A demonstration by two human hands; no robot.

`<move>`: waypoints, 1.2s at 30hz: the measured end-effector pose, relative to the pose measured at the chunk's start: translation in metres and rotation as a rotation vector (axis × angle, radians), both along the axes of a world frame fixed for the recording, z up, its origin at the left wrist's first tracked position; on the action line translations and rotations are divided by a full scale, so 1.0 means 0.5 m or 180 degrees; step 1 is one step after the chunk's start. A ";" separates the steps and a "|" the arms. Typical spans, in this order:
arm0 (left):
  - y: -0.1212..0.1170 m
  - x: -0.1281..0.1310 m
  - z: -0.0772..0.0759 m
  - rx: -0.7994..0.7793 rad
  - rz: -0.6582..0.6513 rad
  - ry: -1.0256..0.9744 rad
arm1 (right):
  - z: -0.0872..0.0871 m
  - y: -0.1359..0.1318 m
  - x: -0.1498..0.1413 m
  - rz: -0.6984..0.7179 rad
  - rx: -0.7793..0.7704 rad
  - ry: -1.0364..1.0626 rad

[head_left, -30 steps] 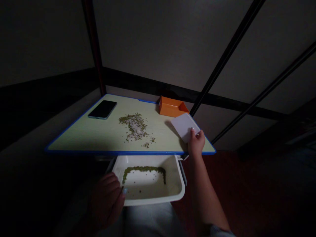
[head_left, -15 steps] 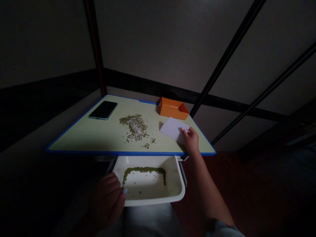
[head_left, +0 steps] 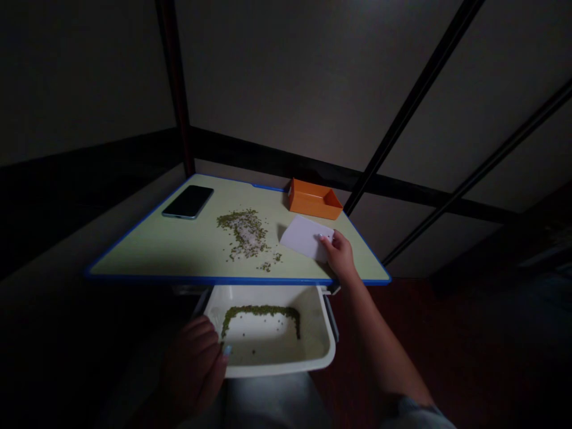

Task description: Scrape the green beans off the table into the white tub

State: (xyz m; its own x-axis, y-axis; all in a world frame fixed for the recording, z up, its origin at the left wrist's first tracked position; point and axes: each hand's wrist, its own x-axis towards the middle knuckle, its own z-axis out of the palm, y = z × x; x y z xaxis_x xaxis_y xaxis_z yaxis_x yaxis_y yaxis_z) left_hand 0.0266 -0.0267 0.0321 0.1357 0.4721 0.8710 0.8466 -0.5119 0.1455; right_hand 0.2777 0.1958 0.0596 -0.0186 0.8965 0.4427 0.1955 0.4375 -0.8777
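My right hand [head_left: 340, 253] pinches the right edge of a white card [head_left: 304, 237], holding it tilted over the right part of the table. Left of the card, a loose patch of small green beans [head_left: 239, 220] mixed with whitish grains [head_left: 248, 234] lies spread on the tabletop, with a few strays nearer the front edge. My left hand [head_left: 194, 363] is closed on the left rim of a white plastic bin [head_left: 328, 357] below the table edge. More green beans [head_left: 263, 310] line the far side of the bin's floor, and a few lie scattered.
The pale tabletop [head_left: 147, 250] has a blue edge. A dark phone [head_left: 188, 201] lies at its back left, and an orange open box [head_left: 315, 201] stands at its back right. Behind the table rises a panelled wall [head_left: 277, 77]. The room is dim.
My right hand has moved the white card a little to the left, closer to the beans. My left hand keeps its hold on the bin.
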 end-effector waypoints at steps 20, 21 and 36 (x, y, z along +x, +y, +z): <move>-0.005 -0.002 0.005 0.0118 -0.0328 0.0094 | 0.014 -0.006 -0.024 0.0853 -0.0570 -0.0037; -0.005 -0.002 0.005 0.0102 -0.0338 0.0090 | 0.015 -0.008 -0.023 0.0867 -0.0607 -0.0046; -0.004 -0.003 0.004 0.0152 -0.0254 0.0139 | 0.010 -0.017 0.028 0.0862 -0.0615 0.0165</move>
